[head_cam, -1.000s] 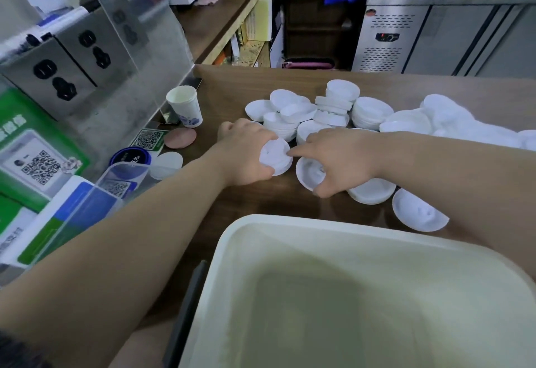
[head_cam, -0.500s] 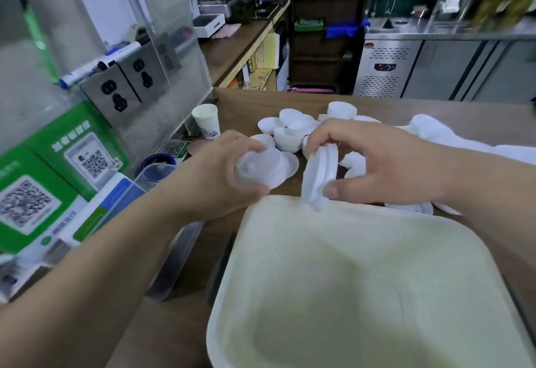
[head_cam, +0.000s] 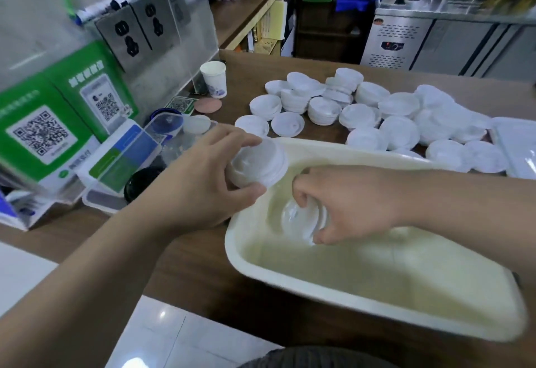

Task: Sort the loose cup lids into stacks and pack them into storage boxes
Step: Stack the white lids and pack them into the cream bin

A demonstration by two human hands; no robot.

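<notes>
My left hand (head_cam: 208, 176) grips a short stack of white cup lids (head_cam: 258, 164) just above the near-left rim of the cream storage box (head_cam: 377, 306). My right hand (head_cam: 348, 202) reaches down inside the box and holds a second stack of lids (head_cam: 298, 219) on its side near the box's left wall. Several more white lids, loose and in low stacks (head_cam: 348, 106), lie on the brown counter beyond the box.
A paper cup (head_cam: 215, 79) stands at the back left by a clear panel with sockets. Green QR-code stands (head_cam: 66, 118) and clear plastic containers (head_cam: 121, 164) crowd the left. A white tray (head_cam: 519, 147) sits at the right edge. The counter's near edge drops to a tiled floor.
Both hands lifted lid stacks off the counter and brought them toward me. The right hand has since gone down into the box with its stack; the left hovers at the rim.
</notes>
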